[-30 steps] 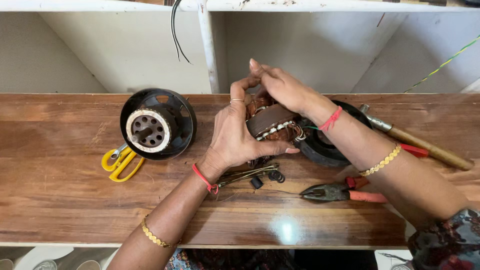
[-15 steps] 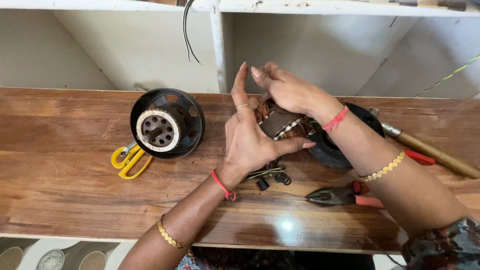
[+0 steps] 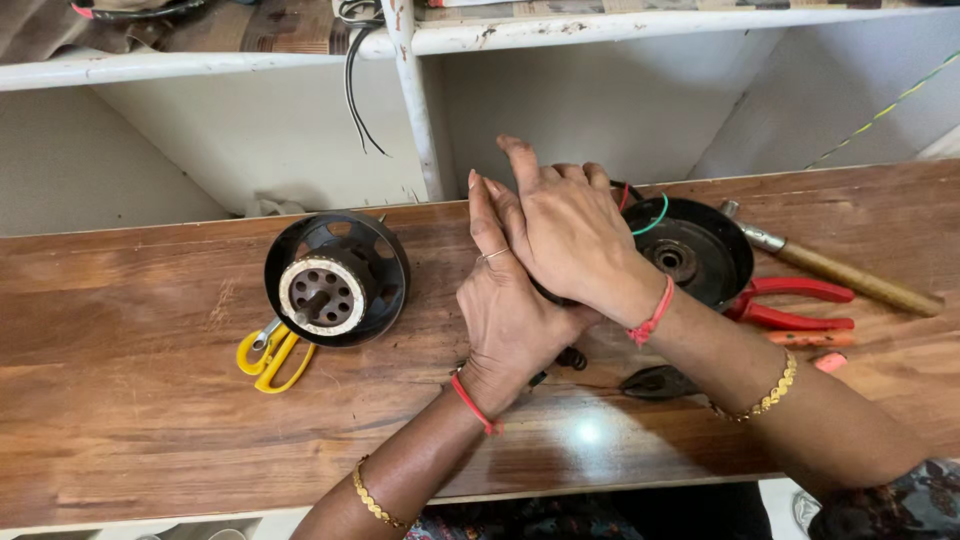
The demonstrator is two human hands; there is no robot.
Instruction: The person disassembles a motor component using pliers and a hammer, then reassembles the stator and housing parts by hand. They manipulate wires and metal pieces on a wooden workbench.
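Both hands meet just right of the black motor housing (image 3: 337, 278) on the wooden surface (image 3: 130, 400). The right hand (image 3: 570, 235) lies over the left hand (image 3: 510, 310), fingers curled around a part almost wholly hidden between them; what it is cannot be told. Yellow scissors (image 3: 268, 357) lie below-left of the housing, a black round cover (image 3: 695, 250) and red pliers (image 3: 795, 303) further right

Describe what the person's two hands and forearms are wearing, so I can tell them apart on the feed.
Both forearms are bare, no sleeves or gloves. The left hand has a thin ring on one finger, a red thread at the wrist and a gold chain bracelet further up the forearm. The right hand has a red thread at the wrist and a gold bracelet up the forearm.
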